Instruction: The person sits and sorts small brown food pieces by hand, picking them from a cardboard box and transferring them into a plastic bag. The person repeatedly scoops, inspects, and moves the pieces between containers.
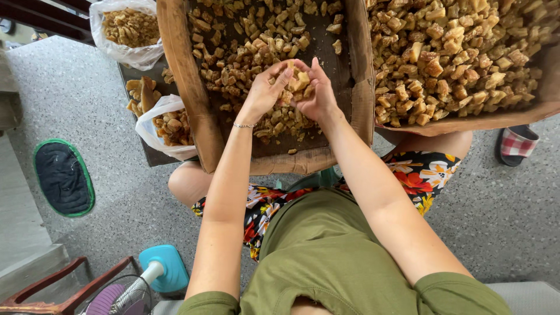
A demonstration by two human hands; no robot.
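Speckled grey terrazzo floor (501, 216) carries everything, open room at 3 and 9 o'clock. Large brown cardboard tray (181, 87) sits at 12 o'clock from the lap, its long axis running 12 to 6, side walls close at both wrists; second heaped cardboard tray (525, 114) at 2 o'clock. Clear plastic bags of chunks (166, 125) at 10 o'clock. Golden-brown cut chunks (233, 58) cover the tray bed. Left hand (265, 90) and right hand (315, 93) meet mid-tray, both equally near, each grip cupped closed around a small clump of chunks (298, 80) held between them, just above the pile.
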